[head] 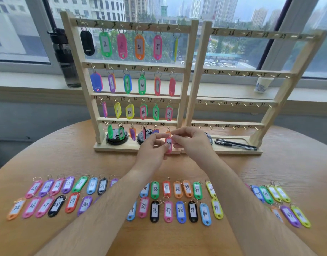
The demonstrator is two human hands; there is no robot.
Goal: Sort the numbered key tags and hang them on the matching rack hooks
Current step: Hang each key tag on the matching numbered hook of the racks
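Observation:
A pink key tag marked 24 (169,145) hangs upright between my two hands, just below hook 24 (168,128) on the bottom rail of the left wooden rack (186,84). My left hand (153,148) pinches the tag's left side. At the tag's top and ring, my right hand (191,143) pinches with thumb and forefinger. The left rack carries coloured tags on hooks 1 to 23. On the right rack (286,85), hooks numbered 25 to 48 are bare. Two rows of numbered tags (180,200) lie on the table in front of me, partly hidden by my forearms.
The round wooden table (70,154) holds both racks. Black lids (116,138) sit on the left rack's base, and two black pens (234,144) lie on the right one's. A dark bottle (64,58) and a small cup (262,85) stand on the windowsill.

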